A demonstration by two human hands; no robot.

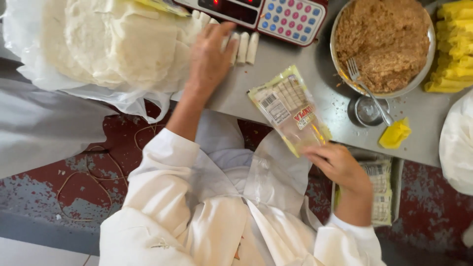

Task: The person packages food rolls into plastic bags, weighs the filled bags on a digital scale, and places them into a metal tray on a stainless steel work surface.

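Note:
My left hand [209, 54] reaches across the grey metal table [295, 79] and lies flat, fingers apart, on a row of white rolled wrappers [244, 47] beside an electronic scale [276, 15]. My right hand [340, 165] pinches the near end of a clear plastic packet [290, 111] with yellow edges and a printed label. The packet is held tilted over the table's front edge.
A stack of round white wrappers [118, 39] lies on plastic at the far left. A metal bowl [426, 66] of brown filling holds a fork [367, 83], with a small metal cup [369, 109] below it. Yellow sticks [456, 44] lie right; more packets [382, 189] sit under the table edge.

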